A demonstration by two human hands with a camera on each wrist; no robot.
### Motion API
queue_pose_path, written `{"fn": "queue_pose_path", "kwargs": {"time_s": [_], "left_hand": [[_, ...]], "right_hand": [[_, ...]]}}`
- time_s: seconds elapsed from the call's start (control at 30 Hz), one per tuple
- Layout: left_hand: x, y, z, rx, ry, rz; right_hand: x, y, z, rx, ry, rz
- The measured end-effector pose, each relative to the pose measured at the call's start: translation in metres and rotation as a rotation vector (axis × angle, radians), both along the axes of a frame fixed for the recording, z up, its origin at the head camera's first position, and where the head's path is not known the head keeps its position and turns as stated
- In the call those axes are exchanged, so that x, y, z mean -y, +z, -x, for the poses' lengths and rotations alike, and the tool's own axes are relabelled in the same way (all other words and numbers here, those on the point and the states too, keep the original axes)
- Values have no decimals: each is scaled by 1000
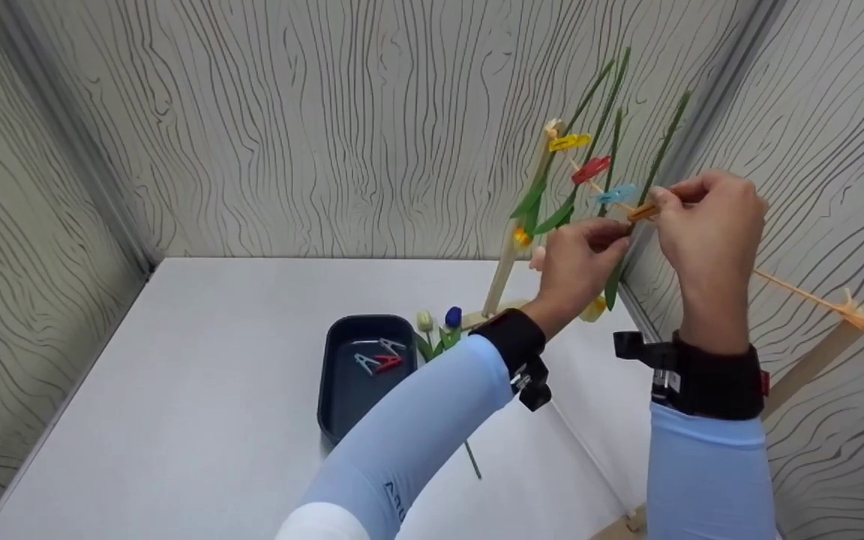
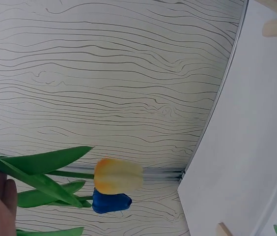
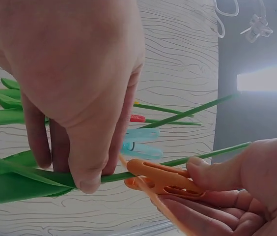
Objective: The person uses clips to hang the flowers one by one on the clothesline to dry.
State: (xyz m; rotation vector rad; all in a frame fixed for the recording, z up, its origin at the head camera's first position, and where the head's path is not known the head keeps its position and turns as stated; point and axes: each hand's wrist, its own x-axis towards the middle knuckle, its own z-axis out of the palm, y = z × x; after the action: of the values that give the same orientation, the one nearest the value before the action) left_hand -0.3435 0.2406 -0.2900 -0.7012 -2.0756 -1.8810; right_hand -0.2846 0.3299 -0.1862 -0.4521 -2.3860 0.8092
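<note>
My left hand point(image 1: 582, 259) pinches the green stem point(image 3: 116, 176) of a yellow tulip point(image 2: 119, 175), which hangs bloom-down with its leaves below the fingers. My right hand point(image 1: 713, 225) pinches an orange clothespin point(image 3: 165, 179) between thumb and fingers. The clothespin's jaws sit at the string point(image 3: 164, 209), right where the stem crosses it. Along the same string are a light blue clothespin point(image 1: 617, 194), a red clothespin point(image 1: 591, 169) and a yellow clothespin point(image 1: 569, 142), with more upside-down tulip stems beside them. A blue tulip point(image 2: 111, 201) hangs behind the yellow one.
Wooden posts point(image 1: 505, 274) hold the string at both ends. A dark tray point(image 1: 342, 405) on the white table point(image 1: 199, 420) contains several clothespins point(image 1: 387, 363). Next to it lie a white tulip point(image 1: 424, 322) and a blue-purple tulip point(image 1: 453, 317). Patterned panels point(image 1: 327, 127) surround the table.
</note>
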Motion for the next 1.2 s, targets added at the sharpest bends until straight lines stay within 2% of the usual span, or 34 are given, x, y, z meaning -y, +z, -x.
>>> {"fn": "queue_pose_path", "kwargs": {"time_s": [0.17,0.43,0.6,0.87,1.2], "left_hand": [[0,0,1,-47,7,21],[2,-2,1,-8,-9,4],[7,-9,4,-23,-25,16],[23,-26,6,-61,-47,16],[69,-60,6,-75,-58,107]], "right_hand": [[-1,1,-1,35,-1,2],[-1,6,-4,181,57,-33],[-1,4,-4,207,74,-47],[-3,3,-5,188,90,-27],[-5,0,-7,163,89,-17]]}}
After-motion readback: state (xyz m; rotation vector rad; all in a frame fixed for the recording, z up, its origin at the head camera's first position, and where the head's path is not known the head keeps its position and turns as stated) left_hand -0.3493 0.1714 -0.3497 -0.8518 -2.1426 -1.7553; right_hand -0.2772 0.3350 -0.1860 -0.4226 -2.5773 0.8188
